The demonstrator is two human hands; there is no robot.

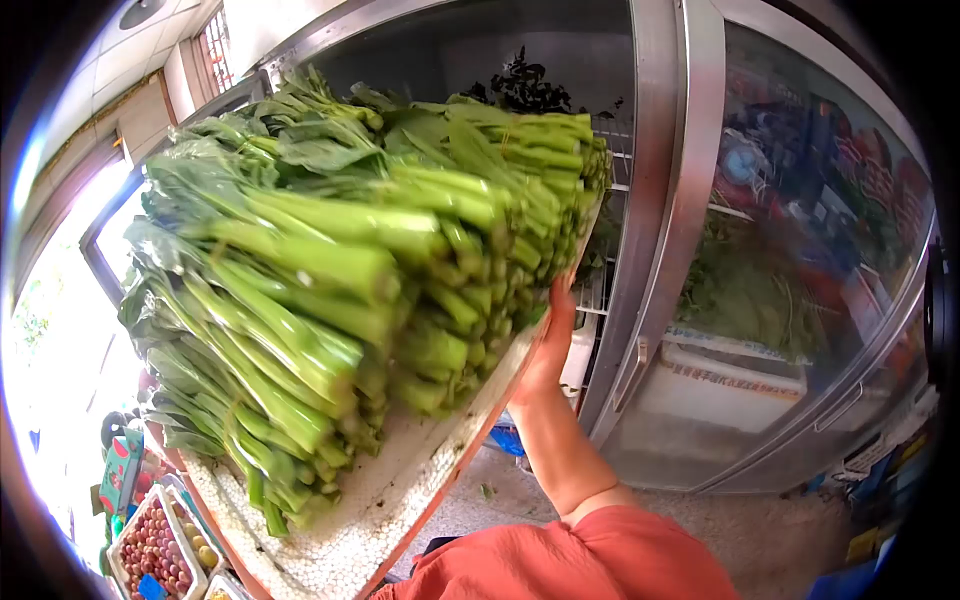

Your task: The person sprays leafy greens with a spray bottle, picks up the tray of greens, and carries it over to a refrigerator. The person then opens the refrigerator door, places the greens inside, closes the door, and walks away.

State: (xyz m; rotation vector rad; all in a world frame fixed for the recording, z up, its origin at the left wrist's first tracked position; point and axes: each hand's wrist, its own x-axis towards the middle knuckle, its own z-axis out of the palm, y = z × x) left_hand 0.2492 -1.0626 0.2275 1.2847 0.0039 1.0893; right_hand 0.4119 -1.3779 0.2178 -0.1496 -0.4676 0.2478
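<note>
A large pile of leafy green vegetables with thick stems [340, 270] lies on a white foam tray with a reddish edge [400, 480], tilted, in front of an open glass-door cooler. My right hand [548, 350] holds the tray's right side, its thumb up along the edge near the stem ends and its other fingers hidden behind. The left hand does not show; the vegetables and tray cover much of the left side.
The open cooler [440, 50] has wire shelves and dark leafy greens [520, 85]. To its right, a closed glass door [800, 230] shows a white foam box [735, 385] inside. Baskets of small reddish produce [155, 550] stand at the lower left.
</note>
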